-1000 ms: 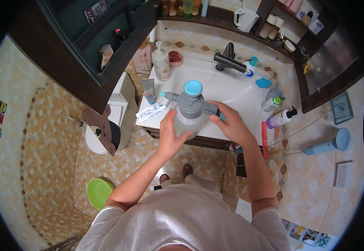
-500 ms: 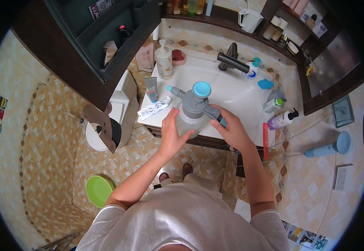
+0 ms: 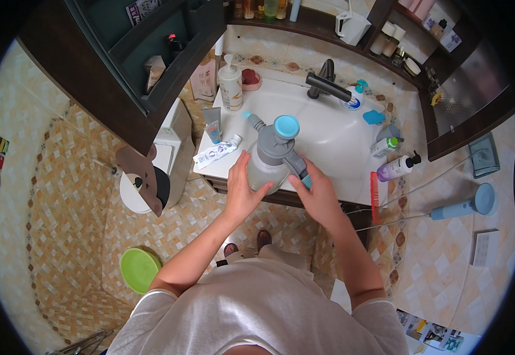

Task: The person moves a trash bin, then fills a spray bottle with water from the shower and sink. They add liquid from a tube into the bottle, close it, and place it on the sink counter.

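A pump spray bottle (image 3: 272,148) with a grey top, a light blue pump knob and a clear body is held over the front edge of the white sink counter. My left hand (image 3: 246,190) grips the body from the left, thumb across its front. On the right, my right hand (image 3: 315,192) is wrapped about the grey handle with its blue trigger. The nozzle points to the far left. Close by on the counter lie a toothpaste tube (image 3: 217,152) and a grey squeeze tube (image 3: 212,125). What the bottle contains cannot be made out.
Behind the bottle are the sink basin (image 3: 334,139) and a black faucet (image 3: 328,86). A white pump bottle (image 3: 231,86) stands back left. At the right edge are a purple pump bottle (image 3: 396,168) and a red comb (image 3: 375,195). An open cabinet door (image 3: 121,89) overhangs the left.
The spray bottle has turned slightly, its nozzle swinging farther away and its handle toward me. My right hand has shifted a little left and nearer with the handle.
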{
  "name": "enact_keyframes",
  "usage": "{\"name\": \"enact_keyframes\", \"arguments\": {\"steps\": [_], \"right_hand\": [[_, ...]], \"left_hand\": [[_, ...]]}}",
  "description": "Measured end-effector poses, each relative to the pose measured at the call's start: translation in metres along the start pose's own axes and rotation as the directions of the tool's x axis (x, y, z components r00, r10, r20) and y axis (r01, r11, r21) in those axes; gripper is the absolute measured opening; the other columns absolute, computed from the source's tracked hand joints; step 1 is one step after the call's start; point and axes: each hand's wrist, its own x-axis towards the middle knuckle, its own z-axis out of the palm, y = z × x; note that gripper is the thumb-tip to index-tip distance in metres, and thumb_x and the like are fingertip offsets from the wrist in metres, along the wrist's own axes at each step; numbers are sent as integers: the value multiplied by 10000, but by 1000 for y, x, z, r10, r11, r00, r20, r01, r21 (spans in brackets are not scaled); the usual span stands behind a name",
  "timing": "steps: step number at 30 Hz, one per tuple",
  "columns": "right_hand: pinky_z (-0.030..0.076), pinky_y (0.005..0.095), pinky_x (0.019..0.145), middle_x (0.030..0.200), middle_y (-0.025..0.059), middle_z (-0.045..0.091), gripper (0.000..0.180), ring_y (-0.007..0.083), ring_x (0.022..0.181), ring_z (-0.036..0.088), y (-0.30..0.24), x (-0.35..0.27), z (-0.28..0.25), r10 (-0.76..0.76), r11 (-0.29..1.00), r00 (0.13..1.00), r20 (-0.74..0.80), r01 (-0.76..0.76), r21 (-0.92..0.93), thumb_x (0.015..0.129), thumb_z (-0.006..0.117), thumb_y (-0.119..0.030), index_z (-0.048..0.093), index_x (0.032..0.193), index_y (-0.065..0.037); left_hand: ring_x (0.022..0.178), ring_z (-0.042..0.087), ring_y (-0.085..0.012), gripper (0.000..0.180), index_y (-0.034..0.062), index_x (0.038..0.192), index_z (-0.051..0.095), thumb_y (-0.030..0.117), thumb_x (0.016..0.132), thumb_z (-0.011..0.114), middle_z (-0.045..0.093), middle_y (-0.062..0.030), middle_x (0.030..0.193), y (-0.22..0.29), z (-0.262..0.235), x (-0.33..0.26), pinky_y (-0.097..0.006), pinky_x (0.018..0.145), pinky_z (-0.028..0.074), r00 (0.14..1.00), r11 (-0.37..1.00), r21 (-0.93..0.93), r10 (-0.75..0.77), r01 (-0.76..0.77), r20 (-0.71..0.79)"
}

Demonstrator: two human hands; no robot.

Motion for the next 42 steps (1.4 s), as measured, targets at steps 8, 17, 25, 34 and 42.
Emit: {"name": "enact_keyframes", "arguments": {"steps": [8,17,25,34,42], "right_hand": [[489,379,898,1205,263,581,742,347,1041,628,-13,-20,49,110,944,990,85,-131,302,924,633,-244,224,1456,72],[311,419,1106,1454,194,366,796,323,1360,349,-19,36,-18,-368,896,926,80,376,-237,797,667,-58,268,1485,-45],[184,532,1146,1361,101,492,685,274,1327,378,-29,123,-52,-304,637,696,650,656,-405,700,782,-167,500,1312,-47],[499,410,765,982,194,636,807,323,971,597,-46,87,-17,-134,569,894,427,423,-705,794,640,-620,510,1219,53],[374,528,996,1164,225,577,774,353,1109,567,-30,96,-23,-105,861,868,485,324,-392,809,657,-546,457,1275,39]], "left_hand": [[1327,330,-440,1071,-5,1488,115,156,696,819,249,-276,1501,-21,18,-13,-478,1101,306,1000,999,-42,23,-22,13],[1332,311,-444,1127,-38,1476,73,175,671,832,245,-285,1484,-34,37,-15,-478,1114,276,998,997,-79,-28,23,-61],[1291,370,-425,1184,-37,1454,98,241,620,890,320,-261,1413,-33,44,-10,-475,1088,319,993,989,-101,-113,110,-19],[1318,335,-423,1177,-45,1454,128,221,607,901,305,-263,1430,-37,47,-14,-468,1096,314,993,992,-68,-105,102,-46],[1320,333,-419,1182,-39,1457,119,211,607,900,297,-261,1439,-35,46,-14,-468,1096,314,992,987,-104,-125,122,-31]]}}
